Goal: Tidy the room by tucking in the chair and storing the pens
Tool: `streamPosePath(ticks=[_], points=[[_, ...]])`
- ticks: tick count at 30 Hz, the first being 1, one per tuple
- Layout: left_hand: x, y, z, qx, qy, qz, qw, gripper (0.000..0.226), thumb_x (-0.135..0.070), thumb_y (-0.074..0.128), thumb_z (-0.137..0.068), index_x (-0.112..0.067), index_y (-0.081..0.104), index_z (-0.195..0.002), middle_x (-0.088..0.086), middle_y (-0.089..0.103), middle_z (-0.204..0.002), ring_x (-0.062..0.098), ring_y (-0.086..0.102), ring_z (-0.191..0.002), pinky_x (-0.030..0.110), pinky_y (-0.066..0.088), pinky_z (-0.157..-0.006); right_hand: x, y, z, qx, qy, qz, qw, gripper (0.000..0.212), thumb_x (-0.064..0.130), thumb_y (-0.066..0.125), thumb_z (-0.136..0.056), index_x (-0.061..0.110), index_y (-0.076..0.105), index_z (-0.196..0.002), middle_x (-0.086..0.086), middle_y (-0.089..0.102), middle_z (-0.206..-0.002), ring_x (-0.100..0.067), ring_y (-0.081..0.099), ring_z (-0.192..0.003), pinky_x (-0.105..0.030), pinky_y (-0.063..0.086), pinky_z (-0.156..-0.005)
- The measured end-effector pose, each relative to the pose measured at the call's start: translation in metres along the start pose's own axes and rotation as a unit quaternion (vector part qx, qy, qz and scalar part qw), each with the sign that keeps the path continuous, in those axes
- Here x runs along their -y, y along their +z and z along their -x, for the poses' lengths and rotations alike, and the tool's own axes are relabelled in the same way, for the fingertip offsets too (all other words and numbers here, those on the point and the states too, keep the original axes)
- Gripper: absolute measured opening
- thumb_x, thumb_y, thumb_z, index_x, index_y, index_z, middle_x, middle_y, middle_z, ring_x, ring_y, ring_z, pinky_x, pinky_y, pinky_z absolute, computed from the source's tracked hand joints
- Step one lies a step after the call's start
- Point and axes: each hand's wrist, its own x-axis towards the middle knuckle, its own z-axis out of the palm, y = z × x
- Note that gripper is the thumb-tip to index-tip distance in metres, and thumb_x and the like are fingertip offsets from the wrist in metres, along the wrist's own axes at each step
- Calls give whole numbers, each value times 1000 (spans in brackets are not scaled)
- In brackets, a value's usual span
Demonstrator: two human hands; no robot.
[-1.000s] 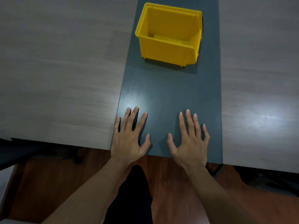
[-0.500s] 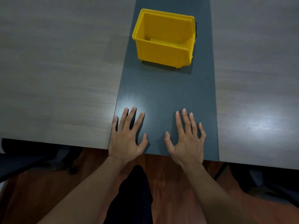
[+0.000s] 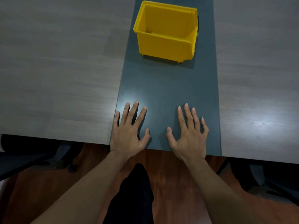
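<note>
Grey wood-grain tabletop [image 3: 56, 70] fills most of the view, split down the middle by a dark slate-coloured strip [image 3: 168, 88] that runs straight away from you. The table's near edge crosses the lower part of the view, sitting a little higher on your left than on your right. Below that edge you see reddish-brown wood floor [image 3: 174, 183] and your own dark-clothed leg [image 3: 134, 196].

Your left hand [image 3: 127, 133] lies palm down on the dark strip at its left border, fingers spread, holding nothing. Your right hand [image 3: 189, 138] lies palm down beside it, nearer the strip's right border, fingers also spread and empty. Both wrists hang just past the near edge. A clear gap of bare strip separates the thumbs.

Ahead of your hands the strip is bare until a yellow bin [image 3: 165, 46], which stands upright on the strip, well apart from your fingertips. Its opening faces up, its long axis runs roughly across the strip, and it is turned slightly so its right end sits a little nearer you. No pens can be seen in the visible part of the bin.

Dark chair parts sit partly under the table at the lower left [image 3: 29, 152] and the lower right [image 3: 267, 177]; they are too shadowed to describe further.
</note>
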Motion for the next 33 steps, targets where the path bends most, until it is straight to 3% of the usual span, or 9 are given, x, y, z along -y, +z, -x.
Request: streamPosePath(ticks=[22, 27, 30, 33], points=[[-2, -9, -12, 54, -13, 16, 998, 82, -61, 39, -103, -37, 0, -171, -4, -10, -181, 23, -9, -167, 58, 12, -132, 0, -13, -13, 36, 3, 11, 999, 85, 64, 43, -102, 30, 6, -170, 8, -3, -179, -16, -2, -165, -54, 15, -129], [5, -25, -13, 84, 1, 65, 994, 82, -63, 42, -101, -40, 4, -171, -7, -8, -181, 22, -9, -167, 55, 7, -134, 0, -24, -13, 81, -4, -17, 997, 85, 68, 40, -103, 37, -4, -169, 12, -12, -178, -14, -11, -164, -53, 7, -132], [15, -64, -22, 156, 3, 134, 979, 78, -66, 39, -100, -39, 19, -170, -9, 4, -181, 20, 2, -168, 50, 15, -135, 0, -56, -25, 187, 6, -63, 980, 91, 80, 37, -97, 40, -5, -168, 14, -17, -176, -13, -15, -163, -53, 2, -132], [23, -126, -27, 178, -42, 190, 965, 74, -67, 40, -101, -32, 35, -165, -4, 33, -173, 22, 34, -158, 45, 36, -126, 14, -110, -31, 258, 67, -127, 955, 94, 80, 42, -96, 30, 12, -170, 2, 10, -178, -21, 3, -165, -57, 15, -129]])
